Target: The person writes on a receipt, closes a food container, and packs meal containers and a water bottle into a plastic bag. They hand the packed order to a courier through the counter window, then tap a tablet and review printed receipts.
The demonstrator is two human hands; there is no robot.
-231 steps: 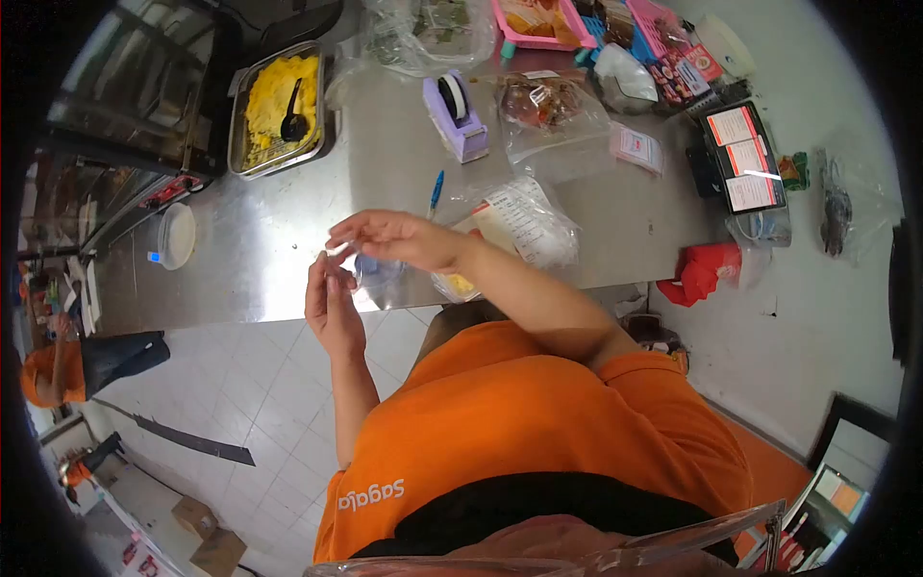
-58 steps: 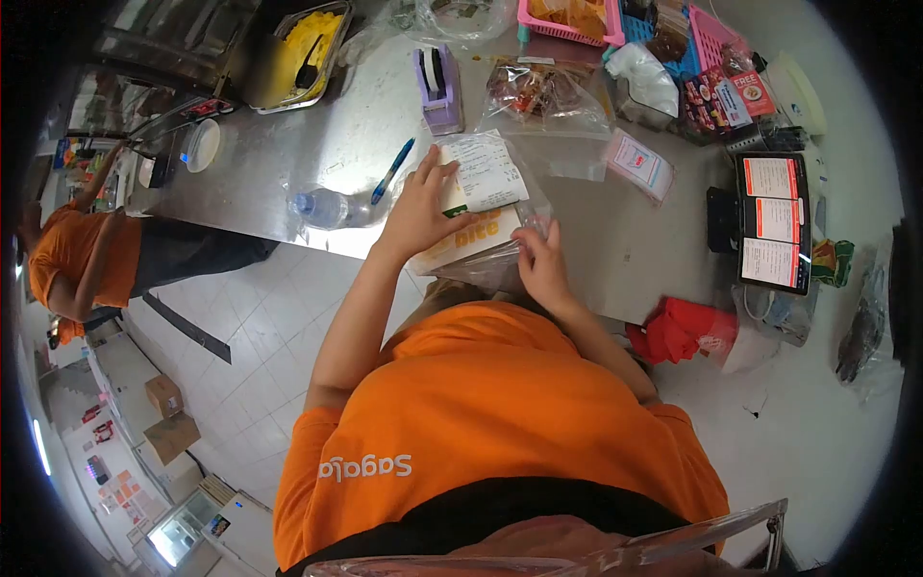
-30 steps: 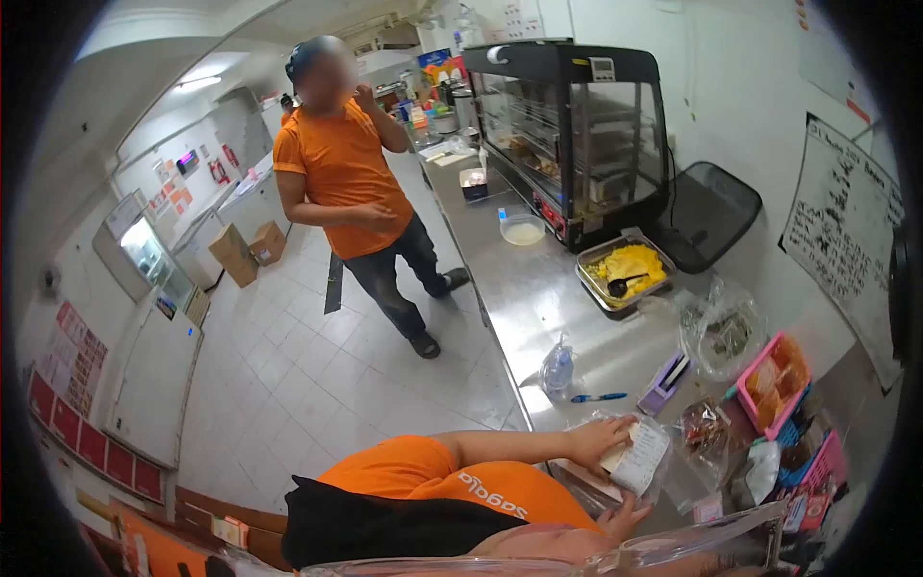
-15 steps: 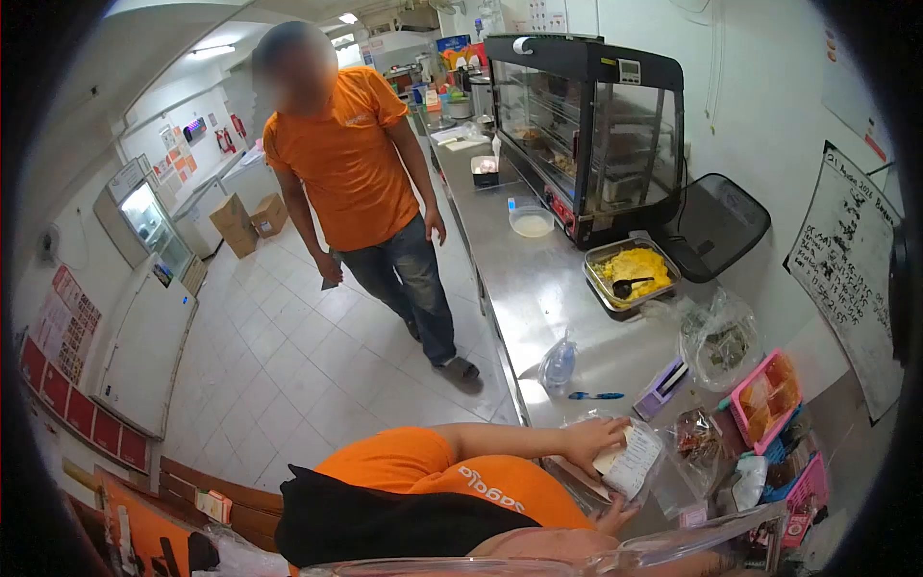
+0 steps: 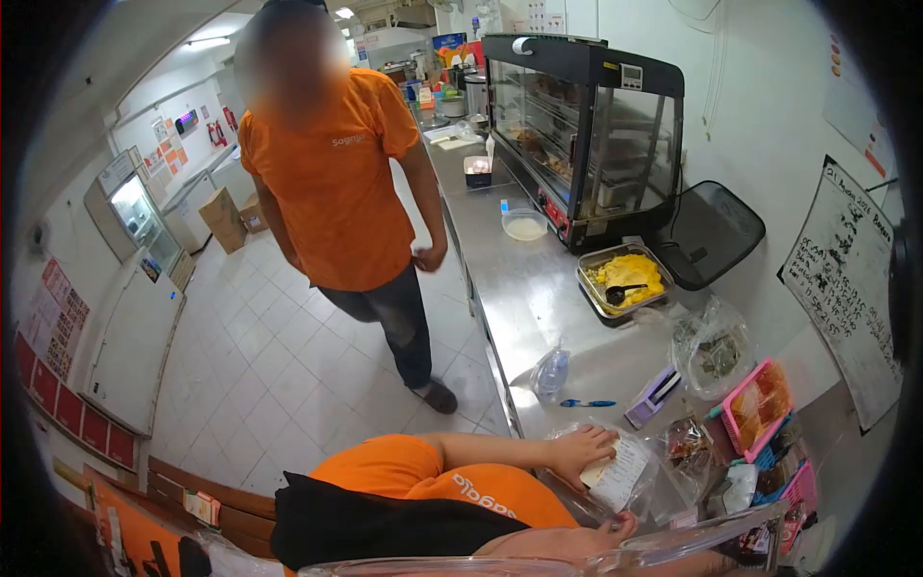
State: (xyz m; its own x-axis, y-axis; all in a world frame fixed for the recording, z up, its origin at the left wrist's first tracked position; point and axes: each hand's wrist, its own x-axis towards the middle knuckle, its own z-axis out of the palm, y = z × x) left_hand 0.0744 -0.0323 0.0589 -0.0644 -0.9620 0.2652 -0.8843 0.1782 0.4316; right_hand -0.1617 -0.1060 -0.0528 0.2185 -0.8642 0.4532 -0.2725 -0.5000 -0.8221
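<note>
- Two bare hands are showing at the near end of the steel counter point(image 5: 538, 317): the left hand point(image 5: 583, 454) is lying with fingers spread over one bagged packet point(image 5: 597, 475), pressing on top and not closing round it.
- The right hand point(image 5: 618, 529) is sitting just beside the packet's near edge, partly hidden, so I'm not able to tell whether those fingers are gripping anything!
- One paper slip point(image 5: 623, 474), covered in print, is lying on the packet right by the left fingertips.
- One blue pen point(image 5: 587, 404), one purple tape dispenser point(image 5: 654, 396) and one clear bottle point(image 5: 551, 373) are lining up just past the packet.
- Two pink baskets, a nearer one point(image 5: 800, 486) and a farther one point(image 5: 735, 430), are crowding the wall side.
- Farther along, one tray point(image 5: 588, 290) is holding yellow food point(image 5: 638, 276) with one black ladle point(image 5: 620, 293) resting in it; one round tub point(image 5: 524, 227) is standing by a glass display cabinet point(image 5: 582, 135).
- The counter is gleaming, running deep into the room beside a floor of pale tiles point(image 5: 260, 356).
- One co-worker point(image 5: 332, 202) in orange is standing alongside, while two cardboard boxes point(image 5: 223, 220) are sitting behind.
</note>
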